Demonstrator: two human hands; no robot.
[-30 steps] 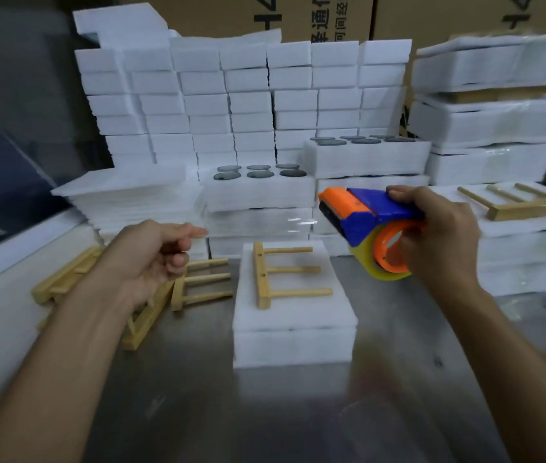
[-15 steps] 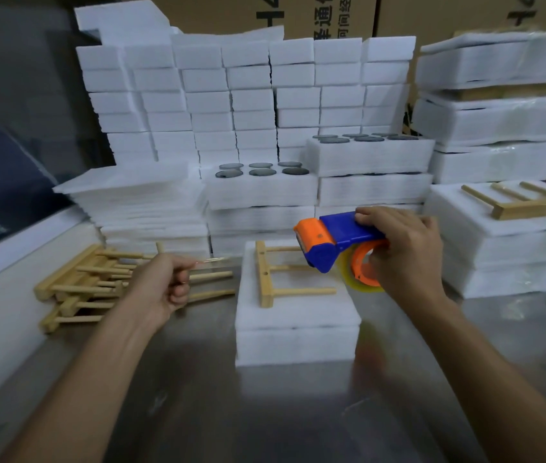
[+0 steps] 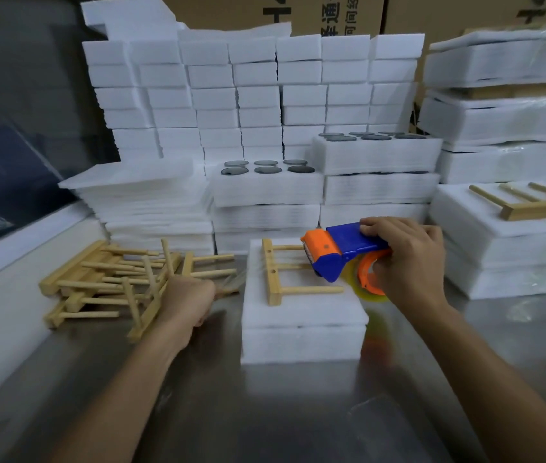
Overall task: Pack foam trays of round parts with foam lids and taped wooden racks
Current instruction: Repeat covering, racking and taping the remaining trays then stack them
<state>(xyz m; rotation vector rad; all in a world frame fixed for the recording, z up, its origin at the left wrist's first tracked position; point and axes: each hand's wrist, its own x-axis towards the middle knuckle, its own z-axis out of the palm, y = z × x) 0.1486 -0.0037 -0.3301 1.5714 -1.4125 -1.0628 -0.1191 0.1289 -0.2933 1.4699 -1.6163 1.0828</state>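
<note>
- Head view: a wooden rack (image 3: 285,270) is seen lying flat on the lidded foam tray (image 3: 301,315), which sits mid-table, well in from the near edge of the steel table (image 3: 265,412).
- A tape dispenser (image 3: 341,252) is grasped by the right hand (image 3: 405,259), its orange nose held just over the rack's pegs.
- A strand, apparently the tape end, seems to be pinched by the left hand (image 3: 188,299) beside the tray's left edge; this is too blurred to confirm.
- Nothing pins the rack down, so it could be dragged askew by the tape.
- Slack tape could wrinkle or stick to itself.
- The loose rack pile (image 3: 108,282) at the table's left edge could be snagged.
</note>
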